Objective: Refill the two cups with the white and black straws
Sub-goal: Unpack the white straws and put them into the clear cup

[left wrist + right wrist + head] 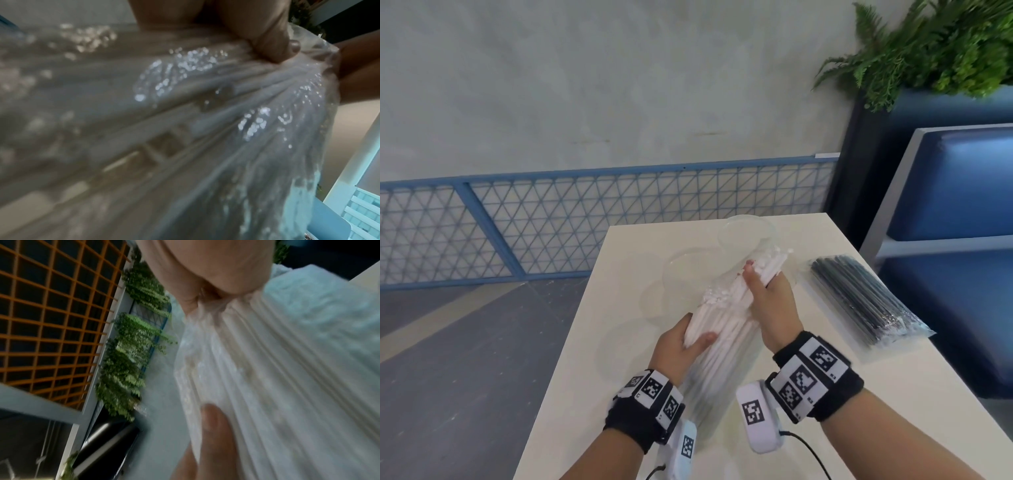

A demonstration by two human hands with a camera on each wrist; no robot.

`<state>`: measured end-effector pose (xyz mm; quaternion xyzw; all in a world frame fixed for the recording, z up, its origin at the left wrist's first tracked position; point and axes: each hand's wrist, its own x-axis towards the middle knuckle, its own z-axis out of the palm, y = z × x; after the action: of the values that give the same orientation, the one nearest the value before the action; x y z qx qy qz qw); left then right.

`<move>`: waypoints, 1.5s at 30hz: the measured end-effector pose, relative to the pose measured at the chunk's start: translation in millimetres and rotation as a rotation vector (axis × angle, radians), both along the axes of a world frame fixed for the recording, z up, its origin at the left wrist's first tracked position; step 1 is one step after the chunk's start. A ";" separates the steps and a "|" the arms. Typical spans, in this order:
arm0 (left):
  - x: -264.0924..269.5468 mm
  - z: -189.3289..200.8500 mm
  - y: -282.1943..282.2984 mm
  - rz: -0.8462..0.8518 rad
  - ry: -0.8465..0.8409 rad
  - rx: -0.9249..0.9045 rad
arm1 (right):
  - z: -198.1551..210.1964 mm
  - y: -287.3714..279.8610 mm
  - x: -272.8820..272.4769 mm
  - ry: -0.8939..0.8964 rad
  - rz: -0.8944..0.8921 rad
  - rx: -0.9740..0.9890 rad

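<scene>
Both hands hold a bundle of white straws in a clear plastic bag above the table. My left hand grips the lower part, thumb on top. Further up, my right hand grips the bundle near its far end. The left wrist view shows the crinkled bag under my thumb; in the right wrist view the white straws run between thumb and fingers. Two clear cups stand behind the bundle, one far, one nearer left. A sealed pack of black straws lies to the right.
The white table is narrow, with its left edge over grey floor. A blue bench stands close on the right, a fern planter above it. A blue mesh railing runs along the wall.
</scene>
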<state>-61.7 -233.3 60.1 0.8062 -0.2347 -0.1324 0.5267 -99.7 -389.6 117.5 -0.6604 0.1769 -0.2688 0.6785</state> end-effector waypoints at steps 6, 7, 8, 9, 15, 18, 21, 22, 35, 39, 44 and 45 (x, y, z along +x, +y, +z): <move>-1.0 0.1 1.5 0.016 -0.004 -0.001 | 14.9 -10.7 -0.5 -0.126 -0.015 0.049; -1.0 0.2 2.0 0.016 0.001 -0.007 | 15.0 -10.5 -1.0 -0.130 -0.020 0.041; -0.9 -0.4 2.6 0.022 0.009 -0.017 | 14.4 -10.5 -1.1 -0.122 -0.028 0.023; -1.1 -0.6 3.0 0.030 0.020 -0.034 | 13.1 -10.5 -1.0 -0.101 -0.030 0.005; -0.4 4.0 -1.2 0.012 0.007 -0.045 | -2.3 1.4 0.2 -0.006 0.118 0.117; 2.4 14.3 -5.6 -0.040 -0.028 -0.057 | 1.3 13.0 3.8 -0.070 0.171 0.134; 4.6 17.0 -5.1 -0.013 -0.019 -0.094 | 10.5 15.5 8.3 -0.112 0.176 0.121; 4.7 16.7 -4.4 -0.004 -0.019 -0.099 | 14.8 14.1 9.2 -0.128 0.155 0.108; 1.9 5.9 -0.9 0.075 -0.003 -0.161 | 8.3 21.2 6.8 0.037 0.078 0.104; 1.5 7.6 -1.7 0.059 0.001 -0.165 | 14.1 20.1 16.1 0.009 0.087 0.207; 0.9 6.1 2.8 0.078 0.029 -0.189 | 31.1 16.7 23.6 -0.146 0.094 0.218; 0.6 5.8 4.3 0.091 0.037 -0.207 | 32.4 15.9 24.3 -0.159 0.119 0.219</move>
<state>-61.2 -228.9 65.9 0.7549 -0.2004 -0.0981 0.6167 -75.5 -373.8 149.9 -0.5684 0.1116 -0.2587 0.7731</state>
